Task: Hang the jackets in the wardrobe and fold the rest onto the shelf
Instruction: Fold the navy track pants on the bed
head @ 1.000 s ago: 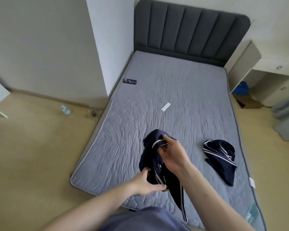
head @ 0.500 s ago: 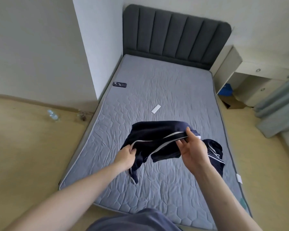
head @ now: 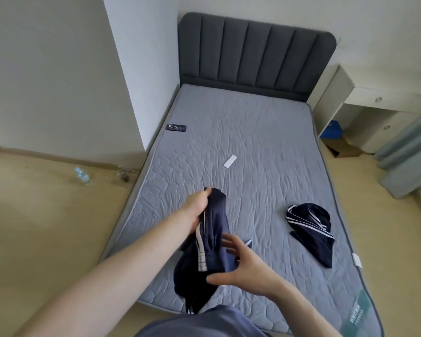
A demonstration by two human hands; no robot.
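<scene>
A navy garment (head: 212, 242) was gripped by the left hand (head: 197, 207) above the mattress (head: 265, 142). The right hand (head: 247, 268) was held loose-fingered against it. A second garment (head: 311, 227) was left on the mattress's right side.

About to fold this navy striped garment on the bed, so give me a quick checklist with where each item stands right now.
1. Left hand grips navy striped garment at its top: ok.
2. Right hand has a hold: not ok, fingers spread.
3. Garment spread flat: not ok, bunched and hanging.
4. Grey quilted mattress free ahead: ok.
5. Second navy striped garment lies apart: ok.
6. Jacket or not: cannot tell.
</scene>
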